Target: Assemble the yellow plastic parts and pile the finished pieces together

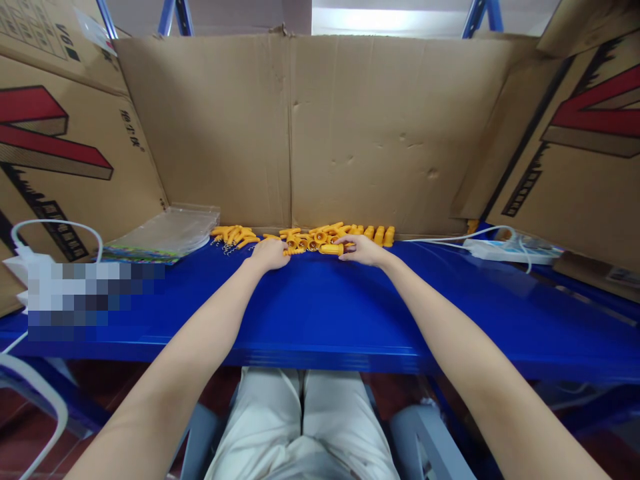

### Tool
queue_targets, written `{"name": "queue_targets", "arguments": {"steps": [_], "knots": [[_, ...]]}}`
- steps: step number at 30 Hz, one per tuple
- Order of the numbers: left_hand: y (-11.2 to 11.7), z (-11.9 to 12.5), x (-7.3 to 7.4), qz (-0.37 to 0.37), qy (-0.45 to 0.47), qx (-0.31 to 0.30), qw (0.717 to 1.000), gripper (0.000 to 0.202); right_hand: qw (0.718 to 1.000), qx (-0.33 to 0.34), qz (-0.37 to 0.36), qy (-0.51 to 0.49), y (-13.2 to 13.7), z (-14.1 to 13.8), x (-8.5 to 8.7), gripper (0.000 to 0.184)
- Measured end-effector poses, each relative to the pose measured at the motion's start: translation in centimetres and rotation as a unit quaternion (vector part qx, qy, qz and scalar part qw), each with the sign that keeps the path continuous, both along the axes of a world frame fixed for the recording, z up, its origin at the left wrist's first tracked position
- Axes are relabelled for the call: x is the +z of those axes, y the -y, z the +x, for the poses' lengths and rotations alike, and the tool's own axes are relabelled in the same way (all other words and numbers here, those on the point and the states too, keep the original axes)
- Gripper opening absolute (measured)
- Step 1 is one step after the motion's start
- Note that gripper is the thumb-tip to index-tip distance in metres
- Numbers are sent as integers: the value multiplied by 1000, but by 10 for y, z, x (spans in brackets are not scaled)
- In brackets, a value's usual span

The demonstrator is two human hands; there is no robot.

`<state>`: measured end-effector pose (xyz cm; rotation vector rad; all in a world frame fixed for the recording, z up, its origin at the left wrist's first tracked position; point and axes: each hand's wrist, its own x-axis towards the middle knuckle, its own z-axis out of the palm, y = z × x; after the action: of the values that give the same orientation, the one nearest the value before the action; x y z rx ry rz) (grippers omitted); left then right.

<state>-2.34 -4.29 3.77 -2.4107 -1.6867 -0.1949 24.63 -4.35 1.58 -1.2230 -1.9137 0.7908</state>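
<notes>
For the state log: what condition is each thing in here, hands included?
Yellow pile: jumbled
Hooked yellow pieces: lying heaped
Right-end yellow pieces: upright, side by side
Left hand: curled at the pile, grip unclear
Right hand: at a lying yellow piece, grip unclear
Clear plastic: lying flat
Cardboard panel: upright, creased
Power strip: cabled, power unclear

Reaching across blue tabletop (320, 307). With left hand (271, 255), close by ridged yellow piece (296, 252); with right hand (364, 250), at yellow cylinder (331, 249), holding or touching: cannot tell. Between hands, hollow-ended pieces (316, 244). Left of left hand, hooked yellow pieces (233, 235). Right of right hand, upright yellow pieces (389, 237). Beyond both, cardboard panel (375, 120).
</notes>
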Motion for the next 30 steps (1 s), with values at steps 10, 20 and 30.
{"name": "queue_targets", "arguments": {"steps": [10,20,30], "knots": [[-2,4,-4,18,49,-49,997,32,1000,14,14,11,3,-8,3,42],[-3,5,-8,30,175,-107,978,27,998,20,-16,-53,3,-8,4,36],[2,8,-4,45,153,-83,984,29,987,2,-108,-118,21,-19,13,13]]}}
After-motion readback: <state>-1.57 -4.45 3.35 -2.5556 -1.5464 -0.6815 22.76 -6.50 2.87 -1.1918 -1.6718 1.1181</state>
